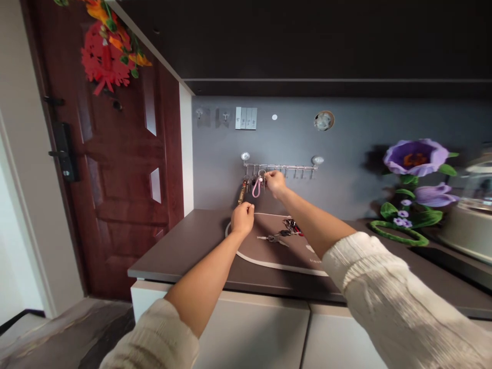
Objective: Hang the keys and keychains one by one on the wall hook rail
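Observation:
A metal hook rail [295, 167] is mounted on the grey wall. From its left part hang keys, a brown patterned key fob [242, 192] and a pink strap [256, 188]. My right hand [275, 183] is at the rail, its fingers pinched on a key ring [262, 173] beside the pink strap. Lower and to the left, my left hand [243, 218] is closed just below the brown fob; anything inside its fingers is hidden. On the brown mat [265, 256] under my hands lie several loose keys [273, 239] and a bunch of keys with a red piece [292, 227].
The mat rests on a dark countertop [184, 246] above white cabinet doors. To the right stand a purple flower decoration [417, 156] and a domed appliance [469, 220]. A dark upper cabinet [326, 46] overhangs the wall. At left is a red-brown door [126, 205].

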`<move>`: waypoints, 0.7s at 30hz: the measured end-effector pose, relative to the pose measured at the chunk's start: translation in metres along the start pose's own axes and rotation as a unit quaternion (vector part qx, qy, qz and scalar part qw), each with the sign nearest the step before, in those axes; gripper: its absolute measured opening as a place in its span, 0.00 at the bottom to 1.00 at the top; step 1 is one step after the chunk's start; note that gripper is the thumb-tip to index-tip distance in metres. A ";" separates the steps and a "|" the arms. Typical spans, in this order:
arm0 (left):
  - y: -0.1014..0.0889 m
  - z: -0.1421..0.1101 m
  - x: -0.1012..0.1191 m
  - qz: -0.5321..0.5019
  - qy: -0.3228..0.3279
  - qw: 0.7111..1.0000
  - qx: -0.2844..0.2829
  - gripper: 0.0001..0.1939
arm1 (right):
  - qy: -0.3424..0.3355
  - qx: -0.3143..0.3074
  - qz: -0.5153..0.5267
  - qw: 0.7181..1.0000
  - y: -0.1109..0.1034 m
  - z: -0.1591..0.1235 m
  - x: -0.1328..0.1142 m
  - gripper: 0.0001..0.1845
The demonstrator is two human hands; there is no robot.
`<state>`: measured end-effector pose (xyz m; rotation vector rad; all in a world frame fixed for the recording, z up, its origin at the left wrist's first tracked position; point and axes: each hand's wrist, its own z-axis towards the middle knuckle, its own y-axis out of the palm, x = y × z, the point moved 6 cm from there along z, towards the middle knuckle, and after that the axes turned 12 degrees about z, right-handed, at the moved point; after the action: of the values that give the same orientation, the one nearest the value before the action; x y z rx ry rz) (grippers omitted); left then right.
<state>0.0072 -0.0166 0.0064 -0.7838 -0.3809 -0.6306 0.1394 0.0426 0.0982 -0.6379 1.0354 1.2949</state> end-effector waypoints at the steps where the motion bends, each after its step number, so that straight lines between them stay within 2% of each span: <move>1: -0.001 0.000 0.000 0.001 -0.002 1.000 0.001 0.13 | 0.006 0.008 0.000 1.000 0.001 0.002 0.002 0.09; 9: -0.003 -0.001 0.003 -0.002 -0.005 1.000 0.001 0.13 | 0.036 0.062 0.022 0.997 0.006 0.010 0.014 0.09; 21: -0.004 0.001 0.000 0.010 -0.020 1.000 -0.001 0.13 | 0.065 0.086 0.044 0.993 0.002 0.009 0.040 0.10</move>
<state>0.0046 -0.0181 0.0089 -0.8018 -0.4079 -0.5968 0.1375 0.0691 0.0674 -0.5562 1.2784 1.2361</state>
